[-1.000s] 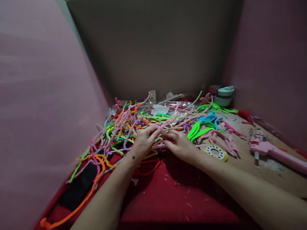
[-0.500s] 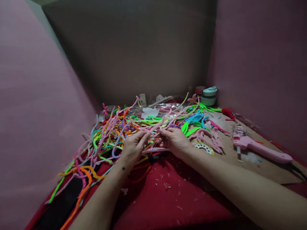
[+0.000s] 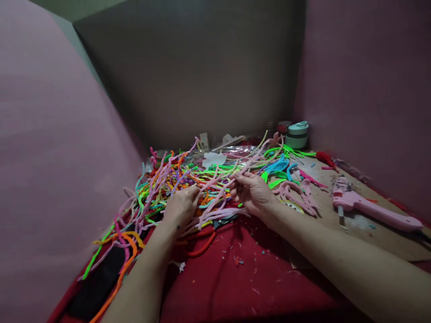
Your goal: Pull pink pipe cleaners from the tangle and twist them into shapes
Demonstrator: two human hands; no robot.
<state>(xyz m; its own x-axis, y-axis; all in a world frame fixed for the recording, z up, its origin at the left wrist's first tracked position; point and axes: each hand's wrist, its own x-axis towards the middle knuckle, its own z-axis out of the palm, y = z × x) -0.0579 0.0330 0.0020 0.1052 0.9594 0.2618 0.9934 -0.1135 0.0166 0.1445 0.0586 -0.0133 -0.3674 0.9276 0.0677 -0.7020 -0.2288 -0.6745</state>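
"Since both hands are full, how should the stems be handled?"

"Lightly, pinching near the fingertips so the fuzz isn't crushed. The left hand (image 3: 182, 205) closes its fingertips on one pink stem (image 3: 209, 183); the right hand (image 3: 255, 193), half curled, pinches a second pink stem (image 3: 251, 163), both over the table's (image 3: 218, 287) middle."

"Counts?"

"Two held stems, one glue gun (image 3: 380, 211) towards the right edge, one lidded cup (image 3: 297, 136) near the far right corner. The heap (image 3: 163, 174)? Too tangled."

Place: home-like craft corner
Signs: pink-painted wall (image 3: 363, 89), pink plastic glue gun (image 3: 373, 209), multicoloured fuzzy craft stems (image 3: 161, 179)
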